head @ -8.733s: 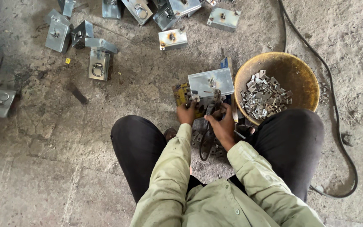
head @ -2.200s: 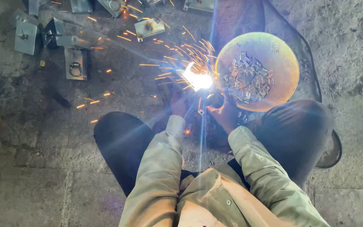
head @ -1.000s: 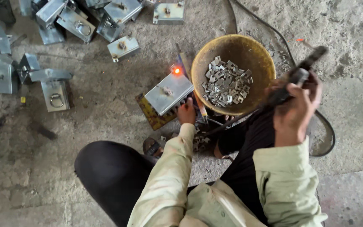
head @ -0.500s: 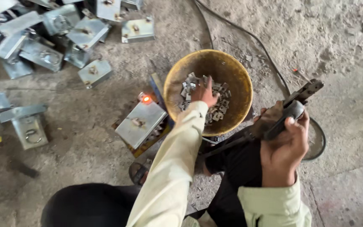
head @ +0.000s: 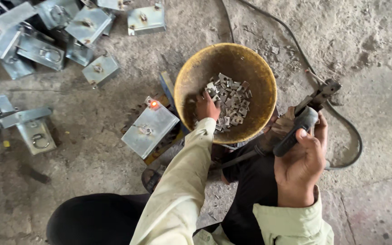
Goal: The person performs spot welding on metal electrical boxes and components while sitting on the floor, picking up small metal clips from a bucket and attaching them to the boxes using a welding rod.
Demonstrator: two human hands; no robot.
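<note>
Weld spot glowing on the grey box, my left hand digs among small brackets, apparently pinching one, my right hand gripping the electrode holder.

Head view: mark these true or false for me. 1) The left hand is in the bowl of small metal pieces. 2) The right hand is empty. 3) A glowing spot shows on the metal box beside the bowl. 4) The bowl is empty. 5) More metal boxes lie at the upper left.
1) True: the left hand reaches into the yellow bowl, onto the small metal pieces.
2) False: the right hand grips a welding electrode holder.
3) True: an orange glowing spot sits at a corner of the metal box.
4) False: it holds a heap of small metal pieces.
5) True: a pile of metal boxes lies there.
</note>
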